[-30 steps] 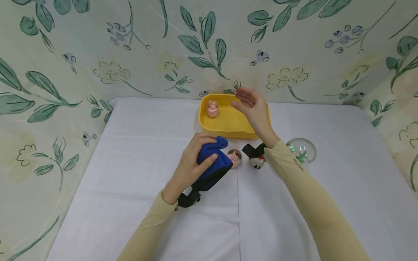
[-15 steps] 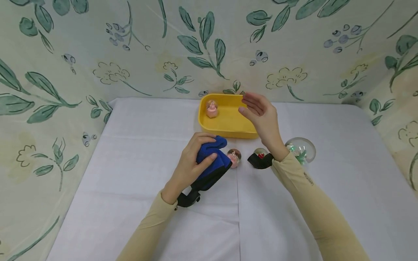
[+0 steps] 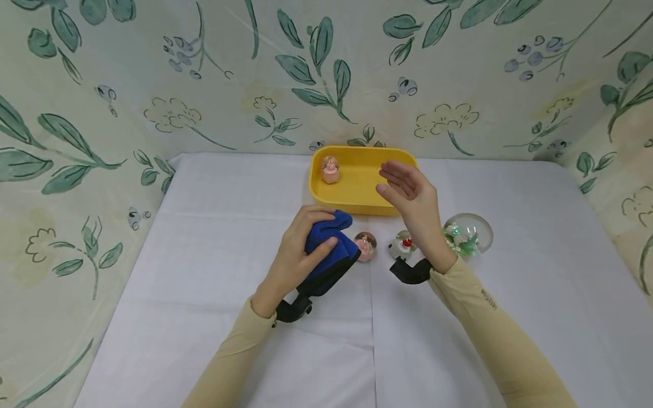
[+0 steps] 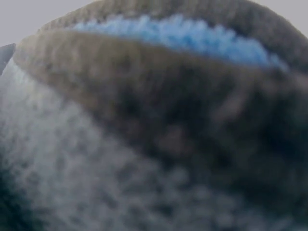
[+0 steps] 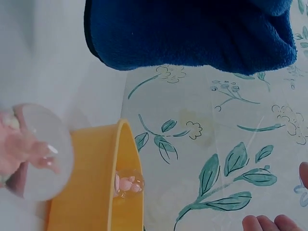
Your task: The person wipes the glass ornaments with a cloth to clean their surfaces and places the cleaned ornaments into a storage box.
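Head view: the left hand (image 3: 296, 249) grips a blue cloth (image 3: 335, 249) with a black edge, thumb across it, above the desk (image 3: 204, 351). The right hand (image 3: 417, 207) holds nothing, its fingers loose by the yellow tray (image 3: 352, 205). The cloth looks light and soft, folding easily, so a loose pinch on a fold should do. One pink snow globe (image 3: 330, 171) stands in the tray; another pink globe (image 3: 365, 247), a white-and-red globe (image 3: 402, 246) and a green globe (image 3: 467, 234) sit on the desk. They look hard, slick and breakable, best steadied low, around the base.

Left wrist view: mostly blur, with a fuzzy blue strip; the grip cannot be told here.

Right wrist view: plush pile shows on the cloth, and fingertips (image 5: 267, 224) appear apart from it.
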A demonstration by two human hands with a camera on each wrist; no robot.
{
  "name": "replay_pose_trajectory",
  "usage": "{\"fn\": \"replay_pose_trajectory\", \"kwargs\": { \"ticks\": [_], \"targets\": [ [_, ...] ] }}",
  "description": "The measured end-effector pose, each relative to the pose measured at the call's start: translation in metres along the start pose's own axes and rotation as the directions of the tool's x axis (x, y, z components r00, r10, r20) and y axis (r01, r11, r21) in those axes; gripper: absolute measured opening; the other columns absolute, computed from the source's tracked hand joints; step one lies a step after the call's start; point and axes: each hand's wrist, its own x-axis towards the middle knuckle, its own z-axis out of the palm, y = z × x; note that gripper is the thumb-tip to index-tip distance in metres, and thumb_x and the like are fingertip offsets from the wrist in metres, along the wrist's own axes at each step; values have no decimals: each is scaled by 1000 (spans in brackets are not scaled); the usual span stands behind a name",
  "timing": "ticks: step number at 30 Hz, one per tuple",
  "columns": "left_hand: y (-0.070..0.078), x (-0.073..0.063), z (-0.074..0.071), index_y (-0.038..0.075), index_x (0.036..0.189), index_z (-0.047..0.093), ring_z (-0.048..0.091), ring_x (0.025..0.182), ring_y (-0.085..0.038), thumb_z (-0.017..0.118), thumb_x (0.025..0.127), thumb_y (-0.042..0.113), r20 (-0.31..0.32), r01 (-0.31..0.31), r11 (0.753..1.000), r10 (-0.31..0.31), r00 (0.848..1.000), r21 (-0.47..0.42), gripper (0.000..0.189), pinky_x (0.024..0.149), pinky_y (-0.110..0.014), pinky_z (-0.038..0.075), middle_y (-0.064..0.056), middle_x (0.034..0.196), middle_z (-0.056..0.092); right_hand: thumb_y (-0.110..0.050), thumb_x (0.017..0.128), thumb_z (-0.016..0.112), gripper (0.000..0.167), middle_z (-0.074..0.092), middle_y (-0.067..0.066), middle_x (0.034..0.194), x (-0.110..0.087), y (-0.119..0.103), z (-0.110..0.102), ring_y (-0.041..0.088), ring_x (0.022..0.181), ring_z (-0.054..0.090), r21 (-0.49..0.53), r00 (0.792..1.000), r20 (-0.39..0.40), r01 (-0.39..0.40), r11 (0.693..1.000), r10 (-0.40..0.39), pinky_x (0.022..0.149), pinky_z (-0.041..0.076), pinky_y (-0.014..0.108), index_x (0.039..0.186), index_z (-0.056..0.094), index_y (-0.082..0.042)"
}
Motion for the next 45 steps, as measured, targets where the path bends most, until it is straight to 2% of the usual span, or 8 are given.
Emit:
{"fn": "replay_pose_trajectory", "kwargs": {
  "ticks": [26,31,38,45],
  "targets": [
    [-1,-2,-2,5,120,50,49,115,-25,51,98,41,-17,30,1000,-30,999,-1,42,101,-39,40,-10,124,51,-3,90,66,46,52,17,133,-45,39,13,27,123,50,37,998,-8,-65,997,65,104,36,30,131,48,7],
    [-2,-1,-2,5,119,51,50,115,-24,51,98,42,-25,27,1000,-26,999,2,43,101,-38,40,-11,124,51,2,88,66,47,52,18,133,-53,48,14,27,123,49,60,998,-9,-69,996,70,104,37,29,131,48,8],
    [-3,-1,-1,4,120,51,50,116,-26,53,98,37,-28,13,1000,-14,1000,-17,39,102,-39,39,-12,124,51,2,88,65,46,51,22,132,-63,60,17,30,123,48,34,997,4,-77,996,77,105,36,30,130,49,8],
    [-3,-2,0,5,120,50,49,116,-25,51,98,41,-19,22,1000,-22,1000,-5,42,102,-39,39,-11,125,51,0,86,69,54,48,21,135,-74,70,22,26,127,45,23,986,-3,-166,986,166,108,31,31,134,45,6]
  ]
}}
